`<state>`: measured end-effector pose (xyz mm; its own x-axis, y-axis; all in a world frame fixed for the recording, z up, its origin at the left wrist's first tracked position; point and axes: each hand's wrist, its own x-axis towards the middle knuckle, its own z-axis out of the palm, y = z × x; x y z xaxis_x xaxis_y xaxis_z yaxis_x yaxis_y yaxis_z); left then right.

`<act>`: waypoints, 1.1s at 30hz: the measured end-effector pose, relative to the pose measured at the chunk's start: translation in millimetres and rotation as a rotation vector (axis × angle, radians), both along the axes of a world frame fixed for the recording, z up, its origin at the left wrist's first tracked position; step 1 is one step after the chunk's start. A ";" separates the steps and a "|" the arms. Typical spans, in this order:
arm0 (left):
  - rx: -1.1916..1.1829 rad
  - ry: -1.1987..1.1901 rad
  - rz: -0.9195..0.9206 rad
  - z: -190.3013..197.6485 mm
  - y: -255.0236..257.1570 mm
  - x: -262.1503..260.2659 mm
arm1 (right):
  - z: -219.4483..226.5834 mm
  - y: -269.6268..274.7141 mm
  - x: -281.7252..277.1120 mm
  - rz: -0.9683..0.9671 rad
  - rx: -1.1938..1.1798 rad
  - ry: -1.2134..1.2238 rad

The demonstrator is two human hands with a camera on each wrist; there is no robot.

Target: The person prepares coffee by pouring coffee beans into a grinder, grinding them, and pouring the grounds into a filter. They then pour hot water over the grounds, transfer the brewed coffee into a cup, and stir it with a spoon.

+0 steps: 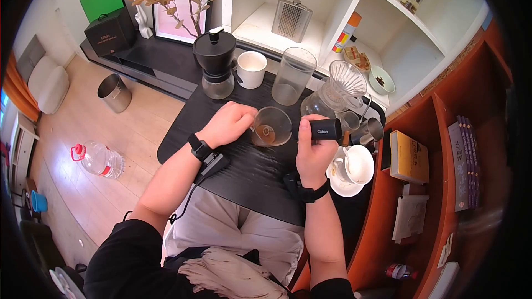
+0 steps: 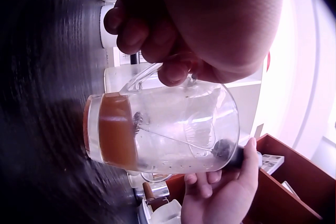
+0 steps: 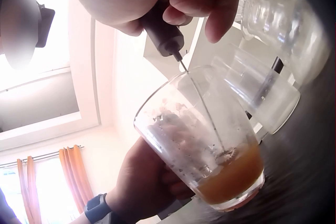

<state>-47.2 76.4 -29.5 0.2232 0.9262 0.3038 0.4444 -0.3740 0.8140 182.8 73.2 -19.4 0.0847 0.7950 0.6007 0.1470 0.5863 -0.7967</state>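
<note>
My left hand (image 1: 228,123) grips the handle of a clear glass mug (image 2: 178,124), its base right at the black tabletop. Brown liquid (image 3: 233,182) fills the bottom part of the mug. In my right hand (image 1: 311,155) is a black handheld milk frother (image 1: 326,129), held by its body with the thumb along it. Its thin metal shaft slants down through the mug's mouth. The coiled whisk head (image 3: 227,154) sits inside, right at the liquid's surface. Small droplets cling to the inner glass wall.
Behind the mug stand a manual coffee grinder (image 1: 215,58), a white mug (image 1: 251,71), a tall clear glass (image 1: 292,77) and a glass dripper (image 1: 348,80) on a server. A white cup (image 1: 360,165) on a saucer and a metal pitcher (image 1: 370,131) are at the right, beside a reddish-brown shelf (image 1: 382,205).
</note>
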 end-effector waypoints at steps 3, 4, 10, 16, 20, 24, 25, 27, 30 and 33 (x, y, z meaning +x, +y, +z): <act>-0.044 0.047 0.019 0.7 0.8 -1.8 | -2.7 1.6 0.8 0.042 -0.033 0.041; -0.046 0.045 0.020 0.7 0.8 -1.7 | -3.0 2.2 1.2 0.009 -0.030 0.013; -0.045 0.041 0.021 1.8 0.3 -1.1 | -3.5 2.9 1.5 -0.020 -0.038 0.017; -0.044 0.040 0.018 1.7 0.8 -0.9 | -2.2 1.4 0.4 0.016 -0.063 0.072; -0.038 0.035 0.016 2.1 0.4 -1.1 | -2.4 2.5 -0.8 0.036 -0.078 0.108; -0.036 0.030 0.017 0.5 0.7 -1.5 | -3.6 3.2 -1.4 0.051 -0.064 0.118; -0.040 0.037 0.018 0.3 1.0 -1.8 | -3.8 2.9 -1.8 0.054 -0.070 0.122; -0.044 0.043 0.017 0.8 1.2 -1.2 | -3.7 2.9 -1.2 0.054 -0.075 0.126; -0.039 0.035 0.021 3.0 -0.5 -0.9 | -2.8 2.8 -1.3 0.069 -0.060 0.113; -0.045 0.039 0.018 2.8 0.1 -1.0 | -1.8 1.2 -1.6 0.043 -0.076 0.121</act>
